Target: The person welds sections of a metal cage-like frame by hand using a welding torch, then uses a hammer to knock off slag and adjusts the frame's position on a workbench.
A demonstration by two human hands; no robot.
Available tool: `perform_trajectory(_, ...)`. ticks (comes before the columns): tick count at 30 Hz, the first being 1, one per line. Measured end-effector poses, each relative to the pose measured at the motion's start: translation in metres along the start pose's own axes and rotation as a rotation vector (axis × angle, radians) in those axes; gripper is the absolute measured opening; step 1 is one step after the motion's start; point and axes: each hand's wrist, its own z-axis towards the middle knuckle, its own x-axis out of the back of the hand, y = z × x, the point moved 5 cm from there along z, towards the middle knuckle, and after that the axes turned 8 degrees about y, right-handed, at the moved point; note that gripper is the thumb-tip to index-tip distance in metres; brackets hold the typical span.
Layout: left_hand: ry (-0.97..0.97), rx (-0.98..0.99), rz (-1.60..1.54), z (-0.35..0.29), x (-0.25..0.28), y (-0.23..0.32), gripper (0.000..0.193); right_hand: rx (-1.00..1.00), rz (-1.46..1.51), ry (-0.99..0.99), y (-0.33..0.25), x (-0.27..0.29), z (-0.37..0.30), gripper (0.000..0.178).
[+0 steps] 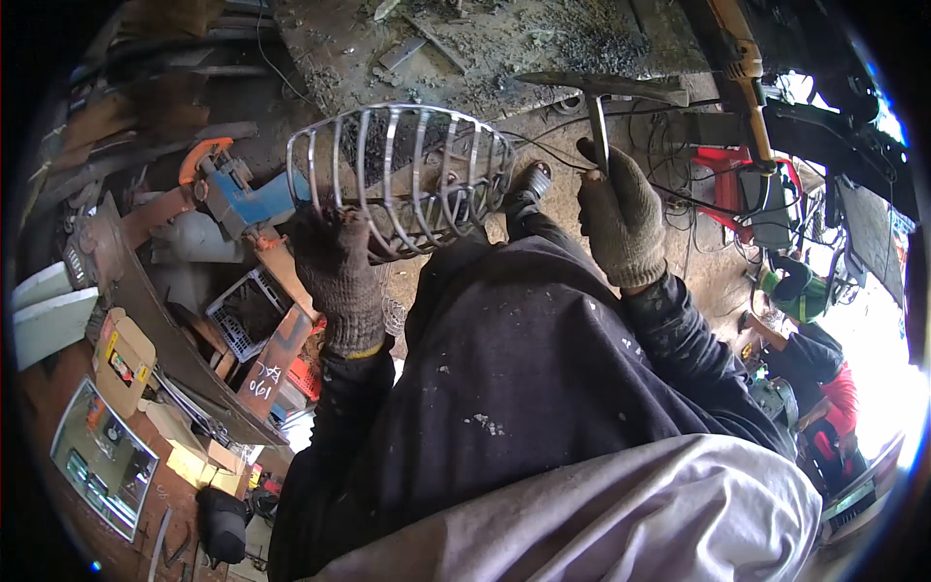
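Observation:
My left hand (339, 276), in a dirty knitted glove, is closed around the near left side of a cage of bent metal bars (362, 155). The cage is rounded, with curved ribs spaced along it, and is held up in front of my knees. My right hand (626, 218), gloved too, grips the handle of a chipping hammer (621, 87) and holds it upright. Its long pointed head lies crosswise above the fist, to the right of the cage and apart from it. The glove hides the lower handle.
A grimy worktable (543, 44) lies ahead, strewn with grit and metal scraps. At left are a blue-and-orange metal tool (238, 194) and a white plastic crate (247, 310). Cables (679, 194) cross the floor near a red stool (722, 184). Another person (824, 378) crouches at right.

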Motion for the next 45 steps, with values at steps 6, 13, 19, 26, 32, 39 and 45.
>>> perform_trajectory(6,0.094,0.237,-0.220,-0.016,-0.024,-0.044,0.031,-0.054,0.066,-0.066,-0.003,-0.001,-0.005,0.029)
perform_trajectory(13,0.139,0.591,-0.579,-0.016,-0.044,-0.057,0.034,-0.007,0.023,-0.176,-0.006,-0.010,-0.011,0.027)
perform_trajectory(19,0.033,0.457,-0.431,-0.024,-0.046,-0.077,0.031,0.131,-0.078,-0.102,-0.006,-0.009,-0.010,0.027)
perform_trajectory(26,0.057,-0.521,0.448,-0.012,-0.025,-0.017,0.035,0.265,-0.071,-0.047,-0.020,-0.003,-0.012,0.028)
perform_trajectory(32,0.025,0.496,-0.342,-0.008,-0.032,-0.043,0.040,0.368,-0.169,-0.045,-0.019,-0.003,-0.010,0.031)
perform_trajectory(39,0.078,-0.364,0.237,-0.010,-0.024,-0.018,0.029,0.384,-0.162,-0.029,-0.025,0.001,-0.009,0.030)
perform_trajectory(45,0.000,0.317,-0.260,-0.002,-0.022,-0.037,0.043,-0.066,0.167,0.101,-0.001,0.017,0.032,0.029)
